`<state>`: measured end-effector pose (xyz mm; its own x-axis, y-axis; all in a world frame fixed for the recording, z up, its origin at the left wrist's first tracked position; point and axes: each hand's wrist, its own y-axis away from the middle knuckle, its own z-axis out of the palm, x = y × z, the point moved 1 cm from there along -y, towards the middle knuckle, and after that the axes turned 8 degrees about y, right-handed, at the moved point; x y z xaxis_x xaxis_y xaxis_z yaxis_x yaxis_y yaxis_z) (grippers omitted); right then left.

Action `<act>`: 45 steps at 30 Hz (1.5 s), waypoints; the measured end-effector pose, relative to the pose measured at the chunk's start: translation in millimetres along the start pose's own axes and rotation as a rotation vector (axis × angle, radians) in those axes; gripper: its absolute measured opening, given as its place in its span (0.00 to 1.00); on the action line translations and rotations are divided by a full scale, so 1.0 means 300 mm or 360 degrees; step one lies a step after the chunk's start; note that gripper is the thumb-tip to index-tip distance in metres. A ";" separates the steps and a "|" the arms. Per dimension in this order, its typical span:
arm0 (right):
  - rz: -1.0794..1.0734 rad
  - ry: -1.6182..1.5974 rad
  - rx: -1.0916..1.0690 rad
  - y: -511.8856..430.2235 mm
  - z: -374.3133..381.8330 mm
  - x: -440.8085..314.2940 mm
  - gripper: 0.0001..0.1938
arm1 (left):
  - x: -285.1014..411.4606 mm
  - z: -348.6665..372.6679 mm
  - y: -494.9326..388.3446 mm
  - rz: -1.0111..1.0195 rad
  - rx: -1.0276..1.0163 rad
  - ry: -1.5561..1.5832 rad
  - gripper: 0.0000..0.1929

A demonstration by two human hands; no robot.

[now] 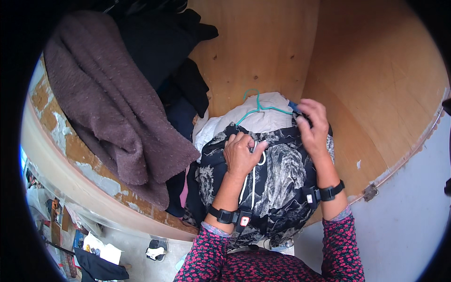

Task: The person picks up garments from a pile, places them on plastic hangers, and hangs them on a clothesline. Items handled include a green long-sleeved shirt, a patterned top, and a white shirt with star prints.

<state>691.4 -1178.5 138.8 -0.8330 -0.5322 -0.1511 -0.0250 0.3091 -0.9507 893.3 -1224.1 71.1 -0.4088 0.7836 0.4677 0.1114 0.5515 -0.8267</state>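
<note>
A black garment with a white marbled print (285,162) and a white drawstring (253,187) lies in front of me, waistband towards the back. A green hanger (259,108) sits at the waistband, its hook pointing away and its two arms reaching the waistband's corners. My left hand (241,153) has its fingers curled on the waistband's left part, with the thumb beside the drawstring's loop. At the right corner, by the hanger's end, my right hand (314,128) has thumb and fingers apart and looks slightly blurred. Whether it touches the cloth is unclear.
Behind the hanger lies pale folded cloth (271,100). A brown fleecy cloth (116,105) and dark clothes (158,46) are heaped at left. Wooden panels (253,53) rise at the back and right. A worn edge (102,179) curves along the left, with floor clutter (98,250) below.
</note>
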 end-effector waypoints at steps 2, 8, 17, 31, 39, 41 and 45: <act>-0.0203 -0.0331 -0.0419 0.008 0.038 -0.065 0.09 | -0.001 -0.011 -0.007 -0.0054 -0.0078 0.0107 0.16; 0.0032 -0.0822 -0.1005 0.018 0.159 -0.067 0.13 | 0.001 -0.023 0.009 -0.0644 -0.0286 0.0648 0.06; -0.0002 -0.0644 -0.0752 0.061 0.208 -0.020 0.06 | -0.003 -0.031 0.004 -0.0651 -0.0179 0.2265 0.09; -0.0184 -0.0457 -0.0803 0.069 0.229 -0.015 0.15 | 0.024 -0.042 0.036 -0.0944 -0.0218 0.2264 0.16; -0.0198 -0.0368 -0.0769 0.074 0.234 -0.016 0.17 | 0.032 -0.023 0.037 -0.0876 -0.0218 0.2156 0.15; -0.0245 -0.0307 -0.0762 0.079 0.234 -0.024 0.18 | 0.049 -0.027 0.054 -0.0917 -0.0210 0.2099 0.10; -0.0315 -0.0085 -0.0773 0.086 0.238 -0.038 0.16 | 0.114 -0.048 0.056 -0.0879 -0.0107 0.2035 0.08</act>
<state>739.7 -1220.7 96.6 -0.7574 -0.6529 -0.0072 -0.4426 0.5215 -0.7294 894.3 -1183.9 77.6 0.6834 0.1573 0.7129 0.2666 0.8553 -0.4444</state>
